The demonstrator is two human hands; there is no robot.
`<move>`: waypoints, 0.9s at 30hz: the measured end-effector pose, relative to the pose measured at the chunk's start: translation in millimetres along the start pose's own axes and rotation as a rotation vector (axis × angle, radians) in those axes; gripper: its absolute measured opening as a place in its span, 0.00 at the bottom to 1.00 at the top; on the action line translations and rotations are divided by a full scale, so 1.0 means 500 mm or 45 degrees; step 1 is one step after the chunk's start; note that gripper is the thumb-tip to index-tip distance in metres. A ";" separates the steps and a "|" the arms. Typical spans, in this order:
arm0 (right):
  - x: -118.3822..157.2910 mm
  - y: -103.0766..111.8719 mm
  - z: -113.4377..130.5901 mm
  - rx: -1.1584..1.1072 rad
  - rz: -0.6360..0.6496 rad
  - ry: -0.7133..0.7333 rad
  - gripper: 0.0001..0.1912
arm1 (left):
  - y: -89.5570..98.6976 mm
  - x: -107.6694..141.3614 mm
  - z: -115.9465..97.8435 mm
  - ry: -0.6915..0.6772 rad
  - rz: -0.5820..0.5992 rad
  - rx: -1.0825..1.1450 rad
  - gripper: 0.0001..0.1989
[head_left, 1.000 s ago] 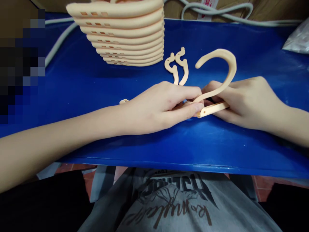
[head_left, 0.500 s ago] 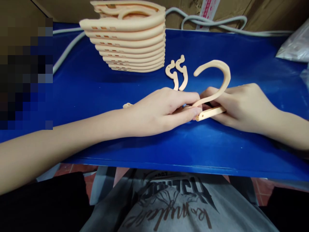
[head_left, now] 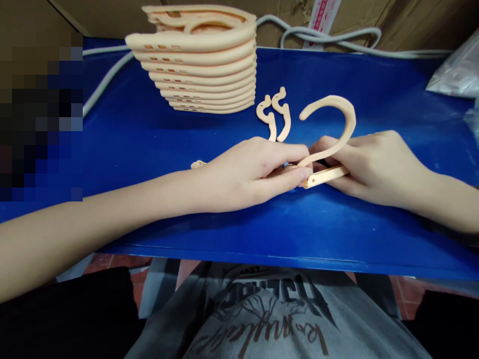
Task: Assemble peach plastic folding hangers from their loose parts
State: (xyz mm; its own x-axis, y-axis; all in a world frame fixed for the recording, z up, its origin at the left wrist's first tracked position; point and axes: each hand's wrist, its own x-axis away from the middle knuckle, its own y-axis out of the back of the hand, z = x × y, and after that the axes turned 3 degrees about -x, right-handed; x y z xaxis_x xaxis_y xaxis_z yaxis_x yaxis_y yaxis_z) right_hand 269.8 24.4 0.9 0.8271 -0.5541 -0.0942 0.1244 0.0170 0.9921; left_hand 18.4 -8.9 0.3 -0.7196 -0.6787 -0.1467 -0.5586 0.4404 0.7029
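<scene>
Both hands grip one cream plastic clothes hanger, low over the blue table. Its curved hook rises between them and opens to the left. My left hand is closed round the part by the hook's base, thumb and index finger pinching it. Closed on a cream bar of the hanger to the right is my right hand. Much of the hanger is hidden under the fingers. Just beyond my left hand lie two small S-shaped cream hooks, side by side. Another small cream piece shows behind my left wrist.
A tall stack of cream hangers stands at the back left of the blue table. A pale cable runs along the back edge by brown cardboard. Clear plastic bags lie at the far right.
Hardly anything differs. The whole view has shifted very slightly downward, while both hands keep the same grip on the hanger.
</scene>
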 end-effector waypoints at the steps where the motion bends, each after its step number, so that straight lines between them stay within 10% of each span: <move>1: 0.000 0.000 0.000 0.000 0.001 -0.004 0.21 | 0.000 0.000 0.000 -0.001 0.000 0.004 0.13; 27: 0.003 -0.007 -0.009 0.040 -0.193 0.198 0.13 | 0.001 -0.001 0.001 -0.023 -0.028 0.022 0.12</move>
State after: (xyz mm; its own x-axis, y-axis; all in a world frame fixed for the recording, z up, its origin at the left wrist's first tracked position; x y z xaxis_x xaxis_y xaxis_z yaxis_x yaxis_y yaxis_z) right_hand 273.2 27.2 -3.2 0.8751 -0.4132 -0.2517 0.2385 -0.0843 0.9675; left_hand 18.6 -8.0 0.3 -0.7140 -0.6780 -0.1747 -0.5815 0.4353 0.6873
